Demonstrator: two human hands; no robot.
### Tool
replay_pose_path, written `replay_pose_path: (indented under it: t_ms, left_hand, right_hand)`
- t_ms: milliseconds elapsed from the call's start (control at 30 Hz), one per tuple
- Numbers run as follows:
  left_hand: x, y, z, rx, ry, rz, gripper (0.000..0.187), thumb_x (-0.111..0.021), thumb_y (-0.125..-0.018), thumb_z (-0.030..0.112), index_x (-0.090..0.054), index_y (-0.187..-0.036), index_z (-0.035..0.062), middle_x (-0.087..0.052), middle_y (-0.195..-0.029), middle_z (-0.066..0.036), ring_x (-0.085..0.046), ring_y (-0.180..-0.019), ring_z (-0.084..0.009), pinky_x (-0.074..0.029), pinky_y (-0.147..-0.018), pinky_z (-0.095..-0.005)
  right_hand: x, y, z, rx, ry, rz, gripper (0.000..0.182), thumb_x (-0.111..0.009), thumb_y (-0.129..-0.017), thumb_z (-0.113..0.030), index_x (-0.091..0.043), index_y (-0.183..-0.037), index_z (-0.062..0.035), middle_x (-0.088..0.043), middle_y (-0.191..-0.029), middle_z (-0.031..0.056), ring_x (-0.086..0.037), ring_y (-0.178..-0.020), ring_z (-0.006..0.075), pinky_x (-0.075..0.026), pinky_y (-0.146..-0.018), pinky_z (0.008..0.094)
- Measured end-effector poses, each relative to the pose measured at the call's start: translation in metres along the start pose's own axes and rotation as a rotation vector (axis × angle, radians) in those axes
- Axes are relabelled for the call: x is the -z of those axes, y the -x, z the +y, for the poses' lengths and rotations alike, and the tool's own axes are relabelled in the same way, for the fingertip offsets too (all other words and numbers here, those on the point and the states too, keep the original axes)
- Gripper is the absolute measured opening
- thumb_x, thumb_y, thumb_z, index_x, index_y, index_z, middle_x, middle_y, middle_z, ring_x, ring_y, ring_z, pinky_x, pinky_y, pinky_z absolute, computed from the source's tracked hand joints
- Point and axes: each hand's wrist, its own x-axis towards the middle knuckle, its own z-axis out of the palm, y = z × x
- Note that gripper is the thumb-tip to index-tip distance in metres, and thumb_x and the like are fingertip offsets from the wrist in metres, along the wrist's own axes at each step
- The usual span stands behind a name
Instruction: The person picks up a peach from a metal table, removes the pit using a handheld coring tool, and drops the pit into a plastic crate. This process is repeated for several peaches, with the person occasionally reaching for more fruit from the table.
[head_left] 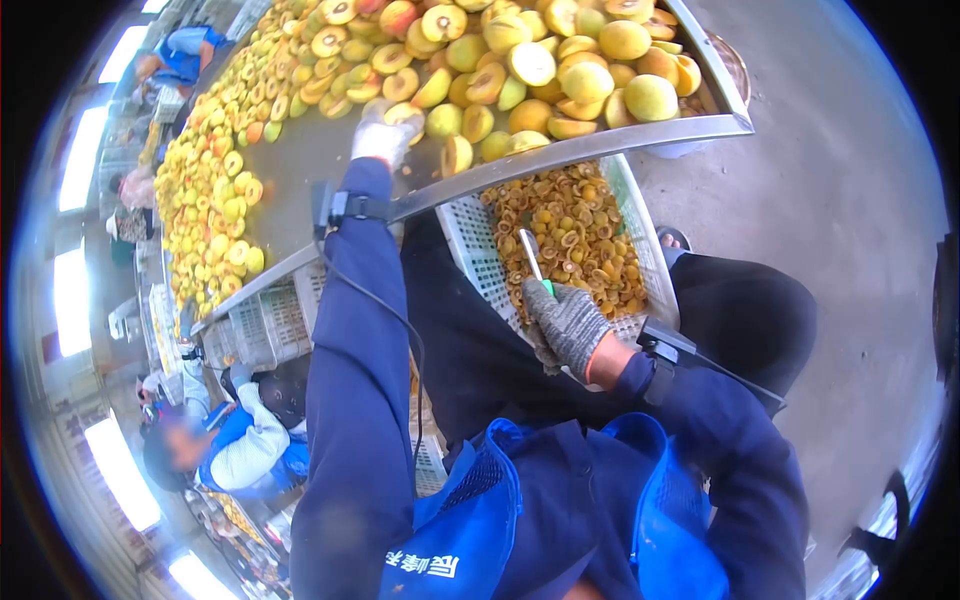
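My left hand (pixel 384 138), in a white glove, reaches over the metal tabletop to the near edge of a heap of halved yellow peaches (pixel 484 84). Its fingertips are right at a cut half, and they are too blurred to show their grip. My right hand (pixel 572 328), in a grey knit glove, is closed around a green-handled knife (pixel 533 258) with a narrow metal blade pointing up and away. Beneath that blade, a white plastic crate (pixel 640 225) holds brown pits and small fruit scraps (pixel 570 225).
A raised metal rim (pixel 570 152) borders the table, directly above the crate. More peach halves (pixel 215 200) cover the table's left side. White crates (pixel 270 320) stand below it. A co-worker in a blue vest (pixel 250 450) sits at left; others are farther back.
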Motion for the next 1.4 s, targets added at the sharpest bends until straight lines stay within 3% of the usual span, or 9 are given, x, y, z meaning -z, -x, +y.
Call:
replay_pose_path:
  t_ms: [100, 167, 200, 267, 367, 467, 600, 833, 1400]
  left_hand:
    - [0.014, 0.023, 0.010, 0.073, 0.216, -0.123, 0.044, -0.070, -0.085, 0.024, -0.062, -0.123, 0.0030, -0.071, -0.097, -0.011, -0.069, -0.082, -0.0228, -0.056, -0.068, -0.0319]
    - [0.022, 0.047, 0.019, 0.214, 0.975, -0.024, 0.034, -0.065, -0.088, 0.017, -0.063, -0.118, 0.0006, -0.068, -0.097, -0.012, -0.068, -0.083, -0.0262, -0.055, -0.065, -0.0305]
    - [0.022, 0.062, 0.026, 0.220, 0.975, -0.017, 0.034, -0.065, -0.088, 0.017, -0.063, -0.118, 0.0006, -0.068, -0.097, -0.012, -0.068, -0.083, -0.0262, -0.055, -0.065, -0.0305]
    - [0.033, 0.105, 0.060, 0.285, 1.520, 0.021, 0.032, -0.059, -0.093, 0.018, -0.060, -0.118, -0.0005, -0.066, -0.101, -0.015, -0.067, -0.081, -0.0290, -0.053, -0.060, -0.0293]
    - [0.035, 0.142, 0.079, 0.181, 1.881, -0.361, 0.039, -0.045, -0.101, 0.040, -0.058, -0.110, 0.0044, -0.065, -0.102, -0.021, -0.067, -0.079, -0.0290, -0.049, -0.052, -0.0285]
    - [0.025, 0.168, 0.098, 0.101, 1.569, -0.239, 0.047, -0.036, -0.103, 0.047, -0.059, -0.113, 0.0064, -0.066, -0.106, -0.019, -0.067, -0.077, -0.0278, -0.051, -0.050, -0.0309]
    - [0.011, 0.190, 0.117, 0.106, 1.565, -0.090, 0.054, -0.037, -0.098, 0.043, -0.057, -0.119, -0.0034, -0.066, -0.111, -0.023, -0.068, -0.088, -0.0337, -0.059, -0.073, -0.0431]
    - [0.006, 0.204, 0.125, 0.101, 1.815, -0.194, 0.057, -0.046, -0.085, 0.043, -0.061, -0.115, -0.0037, -0.066, -0.107, -0.025, -0.068, -0.090, -0.0390, -0.060, -0.072, -0.0446]
    - [-0.003, 0.218, 0.133, 0.178, 1.822, -0.078, 0.051, -0.046, -0.098, 0.045, -0.060, -0.112, -0.0020, -0.066, -0.107, -0.025, -0.069, -0.090, -0.0438, -0.062, -0.071, -0.0515]
  right_hand:
    - [0.001, 0.004, -0.008, 0.050, 0.007, -0.022, 0.036, -0.053, -0.100, -0.043, -0.056, -0.096, -0.0073, -0.048, -0.055, 0.0013, -0.046, -0.038, 0.0146, -0.036, -0.034, 0.0310]
    - [0.003, 0.003, -0.015, 0.199, 0.119, 0.020, 0.038, -0.055, -0.100, -0.043, -0.060, -0.092, -0.0057, -0.051, -0.055, 0.0004, -0.048, -0.040, 0.0145, -0.037, -0.038, 0.0315]
    - [0.003, 0.006, -0.020, 0.265, 0.184, 0.048, 0.042, -0.055, -0.100, -0.042, -0.064, -0.087, -0.0035, -0.052, -0.054, 0.0005, -0.052, -0.045, 0.0148, -0.040, -0.043, 0.0319]
    - [0.006, -0.004, -0.016, 0.463, 0.338, 0.090, 0.043, -0.055, -0.101, -0.038, -0.064, -0.087, 0.0018, -0.059, -0.059, 0.0105, -0.060, -0.054, 0.0234, -0.045, -0.053, 0.0375]
    - [-0.005, 0.006, -0.027, 0.517, 0.391, 0.118, 0.037, -0.057, -0.099, -0.032, -0.064, -0.090, 0.0027, -0.065, -0.071, 0.0194, -0.065, -0.066, 0.0339, -0.048, -0.061, 0.0435]
    - [-0.009, 0.010, -0.025, 0.939, 0.623, 0.146, 0.030, -0.058, -0.098, -0.029, -0.066, -0.096, 0.0001, -0.064, -0.078, 0.0228, -0.065, -0.075, 0.0413, -0.049, -0.065, 0.0462]
    - [-0.008, 0.013, -0.021, 0.917, 0.705, 0.095, 0.030, -0.059, -0.097, -0.028, -0.065, -0.096, 0.0017, -0.065, -0.080, 0.0244, -0.064, -0.078, 0.0431, -0.049, -0.067, 0.0473]
    - [-0.005, 0.014, -0.012, 0.809, 0.694, 0.070, 0.033, -0.059, -0.097, -0.029, -0.064, -0.094, 0.0031, -0.065, -0.081, 0.0264, -0.065, -0.079, 0.0438, -0.050, -0.067, 0.0472]
    - [-0.004, 0.013, 0.004, 1.063, 1.086, 0.052, 0.027, -0.051, -0.095, -0.018, -0.064, -0.115, -0.0076, -0.061, -0.092, 0.0240, -0.064, -0.079, 0.0405, -0.050, -0.066, 0.0507]
